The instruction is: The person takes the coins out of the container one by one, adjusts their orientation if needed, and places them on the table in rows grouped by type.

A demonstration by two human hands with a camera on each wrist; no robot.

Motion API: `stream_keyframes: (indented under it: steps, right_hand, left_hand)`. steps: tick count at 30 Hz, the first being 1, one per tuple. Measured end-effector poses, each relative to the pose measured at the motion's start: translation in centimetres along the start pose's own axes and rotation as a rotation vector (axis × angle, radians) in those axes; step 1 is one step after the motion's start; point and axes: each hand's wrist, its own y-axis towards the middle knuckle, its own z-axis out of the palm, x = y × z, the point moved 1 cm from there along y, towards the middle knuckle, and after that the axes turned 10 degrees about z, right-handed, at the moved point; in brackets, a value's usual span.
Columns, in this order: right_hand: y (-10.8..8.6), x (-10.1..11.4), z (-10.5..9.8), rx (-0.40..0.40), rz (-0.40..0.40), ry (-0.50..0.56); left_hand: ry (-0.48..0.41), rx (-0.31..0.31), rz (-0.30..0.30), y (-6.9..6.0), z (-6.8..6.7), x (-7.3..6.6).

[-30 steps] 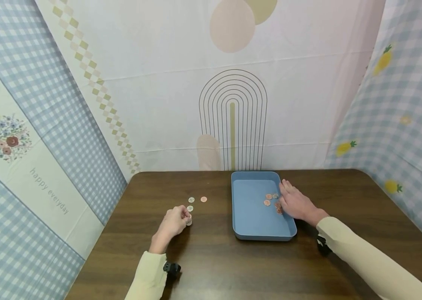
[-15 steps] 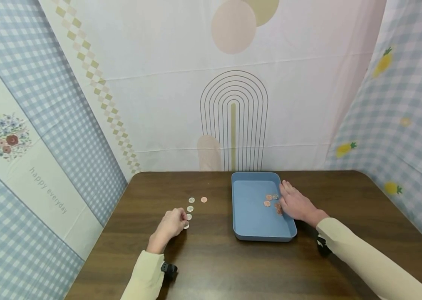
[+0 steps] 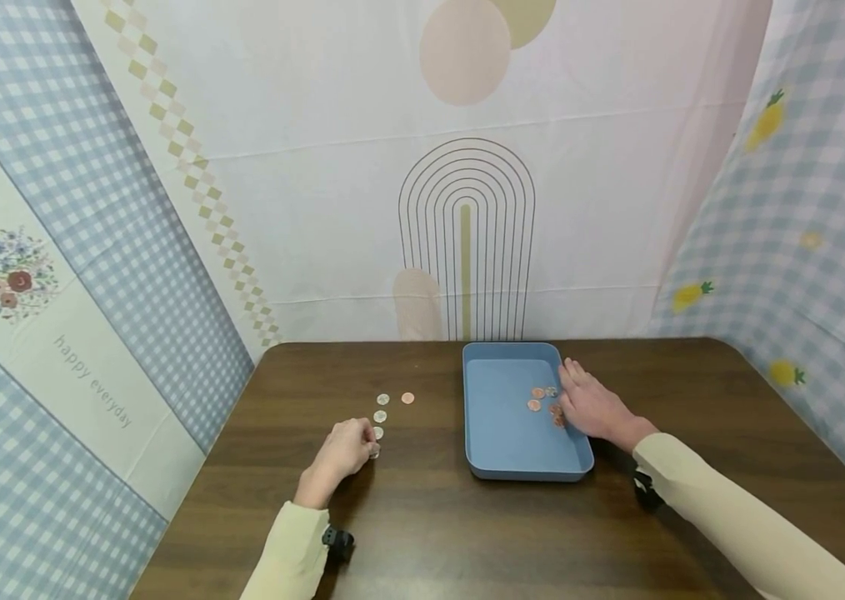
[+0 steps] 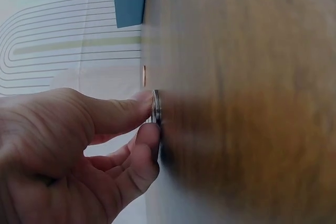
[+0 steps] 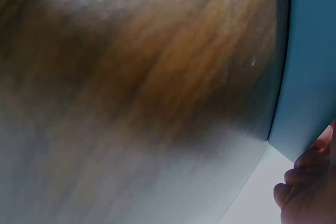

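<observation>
My left hand [image 3: 342,454] pinches a silver coin [image 3: 374,452] between thumb and fingertips at the near end of a column of silver coins [image 3: 380,416]. In the left wrist view, that hand [image 4: 149,111] has silver coins [image 4: 156,105] edge-on at its fingertips; their exact number is unclear. A copper coin [image 3: 408,398] lies right of the column's far end. My right hand [image 3: 597,407] rests over the right rim of the blue tray [image 3: 473,417], its fingers fairly straight. Several coins [image 3: 535,405], mostly copper, lie in the tray beside it.
The brown tabletop [image 3: 422,533] carries both the coins and the tray. A patterned cloth [image 3: 332,208] hangs behind its far edge, with checked cloths at the left and right. A black wrist device [image 3: 338,542] sits at the left cuff.
The left hand has shifted slightly nearer and to the left, uncovering the third silver coin of the column, with another now at its fingertips. The right hand and tray have stayed in place.
</observation>
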Motion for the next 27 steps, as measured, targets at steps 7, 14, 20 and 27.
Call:
stream_keyframes:
  steps: [7, 14, 20, 27]
  right_hand:
    - [-0.2, 0.0, -0.1, 0.007, 0.009, 0.016]
    - [-0.5, 0.4, 0.0, 0.013, 0.022, 0.021]
    - [-1.2, 0.7, -0.1, 0.010, 0.022, 0.009]
    - [-1.9, 1.2, 0.1, 0.008, 0.034, 0.007]
  left_hand:
    - [0.066, -0.022, 0.030, 0.7, -0.7, -1.2]
    - [0.081, 0.012, 0.044, 1.7, -1.6, -2.9]
    - [0.103, -0.007, 0.079, 2.2, -2.0, -4.0]
    - [0.112, -0.064, 0.157, 2.9, -2.1, -5.8]
